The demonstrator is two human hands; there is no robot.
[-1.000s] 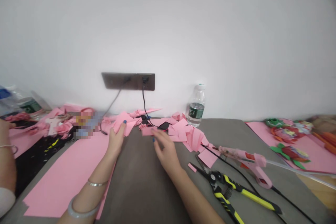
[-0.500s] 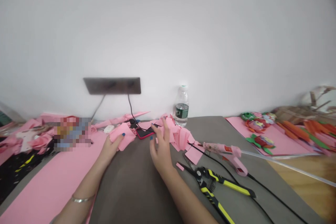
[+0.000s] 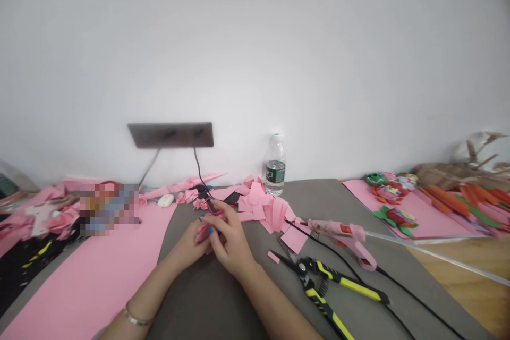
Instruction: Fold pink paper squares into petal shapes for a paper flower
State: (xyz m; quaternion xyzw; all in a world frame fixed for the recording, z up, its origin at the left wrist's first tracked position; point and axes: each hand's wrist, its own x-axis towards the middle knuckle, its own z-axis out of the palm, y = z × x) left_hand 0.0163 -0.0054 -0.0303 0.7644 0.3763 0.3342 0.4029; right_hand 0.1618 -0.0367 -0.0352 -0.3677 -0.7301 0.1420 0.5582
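Observation:
My left hand (image 3: 189, 248) is closed round pink paper (image 3: 202, 234), most of which is hidden by the fingers. Against it lies my right hand (image 3: 231, 241), its bent fingers pressing on the same paper from the right. Behind the hands, a dark phone with a red edge (image 3: 215, 211) is partly covered. Just right of the fingers sits a loose pile of pink paper pieces (image 3: 258, 204). Small crumpled pink bits (image 3: 200, 203) lie beyond my left hand.
Yellow-black pliers (image 3: 314, 276) and a pink glue gun (image 3: 350, 239) with a trailing cable lie at right. A water bottle (image 3: 275, 167) stands by the wall. Paper flowers (image 3: 392, 194) rest on pink sheets farther right. A long pink sheet (image 3: 115, 265) covers the left side.
My left hand has moved right and nearer with the pink paper, and my right hand has come left to meet it. The crumpled bits behind are now uncovered.

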